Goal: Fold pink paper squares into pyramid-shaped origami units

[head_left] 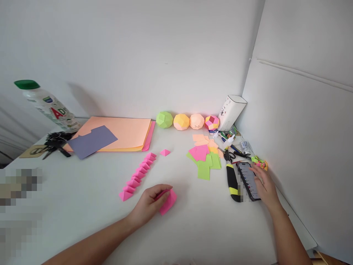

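My left hand (150, 202) rests on the white table with its fingers curled round a folded pink paper piece (168, 202). To its left a row of several folded pink paper units (138, 176) runs diagonally, and one more pink unit (165, 152) lies apart. My right hand (264, 185) lies on a smartphone (247, 179) at the right, fingers stretched over its screen. A black and yellow utility knife (232, 180) lies just left of the phone.
Loose pink, green and orange paper squares (205, 156) lie mid-right. Paper polyhedra (180, 121) in several colours line the back wall beside a white box (231, 111). Large orange sheets with a purple sheet (92, 141), keys (55, 143) and a bottle (46, 105) are at left.
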A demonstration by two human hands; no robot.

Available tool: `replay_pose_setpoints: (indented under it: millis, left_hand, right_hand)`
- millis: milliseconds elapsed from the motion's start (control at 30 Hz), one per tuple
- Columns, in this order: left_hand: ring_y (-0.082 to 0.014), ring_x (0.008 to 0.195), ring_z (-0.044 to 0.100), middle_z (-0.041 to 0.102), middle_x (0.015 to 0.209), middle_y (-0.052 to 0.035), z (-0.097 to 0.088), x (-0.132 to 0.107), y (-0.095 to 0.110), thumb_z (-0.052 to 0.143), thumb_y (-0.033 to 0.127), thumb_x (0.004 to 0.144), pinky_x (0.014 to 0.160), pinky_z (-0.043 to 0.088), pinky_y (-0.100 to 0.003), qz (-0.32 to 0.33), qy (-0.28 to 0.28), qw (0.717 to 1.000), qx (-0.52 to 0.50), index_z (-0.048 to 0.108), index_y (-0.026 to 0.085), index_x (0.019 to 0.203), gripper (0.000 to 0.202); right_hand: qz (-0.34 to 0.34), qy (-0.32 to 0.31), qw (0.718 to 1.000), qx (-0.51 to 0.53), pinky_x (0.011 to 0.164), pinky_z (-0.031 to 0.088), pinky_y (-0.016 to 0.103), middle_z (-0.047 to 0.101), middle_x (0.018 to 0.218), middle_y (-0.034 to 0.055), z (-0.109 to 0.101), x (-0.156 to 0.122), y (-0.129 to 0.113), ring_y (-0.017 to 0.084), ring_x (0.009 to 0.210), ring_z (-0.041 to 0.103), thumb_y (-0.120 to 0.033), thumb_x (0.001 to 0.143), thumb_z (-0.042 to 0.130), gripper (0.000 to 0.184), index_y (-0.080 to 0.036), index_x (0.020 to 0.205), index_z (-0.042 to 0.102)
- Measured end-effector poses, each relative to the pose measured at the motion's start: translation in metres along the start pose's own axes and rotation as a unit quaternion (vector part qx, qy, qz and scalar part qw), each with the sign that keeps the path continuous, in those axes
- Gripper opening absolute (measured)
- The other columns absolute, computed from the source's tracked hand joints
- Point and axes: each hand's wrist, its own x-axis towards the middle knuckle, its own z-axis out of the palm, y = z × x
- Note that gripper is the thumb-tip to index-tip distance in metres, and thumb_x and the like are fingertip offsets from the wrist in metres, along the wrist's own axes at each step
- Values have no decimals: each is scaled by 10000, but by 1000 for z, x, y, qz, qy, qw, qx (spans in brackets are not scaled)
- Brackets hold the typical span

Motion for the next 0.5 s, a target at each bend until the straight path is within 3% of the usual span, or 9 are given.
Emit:
replay_pose_setpoints:
  millis: [200, 333, 500]
  left_hand:
    - [-209, 839, 650, 714, 919, -55, 0, 1, -1, 537, 306, 818, 749, 536, -302, 6, 7, 1000, 2, 679, 195, 959, 229]
    - [-207, 833, 648, 713, 917, -52, 0, 0, -1, 530, 303, 822, 747, 540, -302, 1, 2, 1000, 2, 675, 198, 963, 227]
    - [-198, 827, 643, 708, 894, -43, 0, 0, -1, 511, 309, 840, 752, 541, -301, 3, -3, 1000, 3, 673, 205, 963, 228]
  right_hand:
    - [82, 64, 995, -4, 982, 390, 484, 600, 1178, 94, -10, -9, 18, 282, 1152, 516, -270, 810, 446, 405, -210, 1201, 529]
    - [115, -50, 991, 38, 981, 412, 476, 402, 1413, 79, -21, -12, 32, 320, 1257, 418, -370, 784, 545, 575, -271, 1332, 406]
    - [135, -207, 960, 129, 1042, 344, 494, 268, 1493, 60, -41, -14, 29, 320, 1353, 259, -427, 759, 590, 689, -292, 1384, 333]
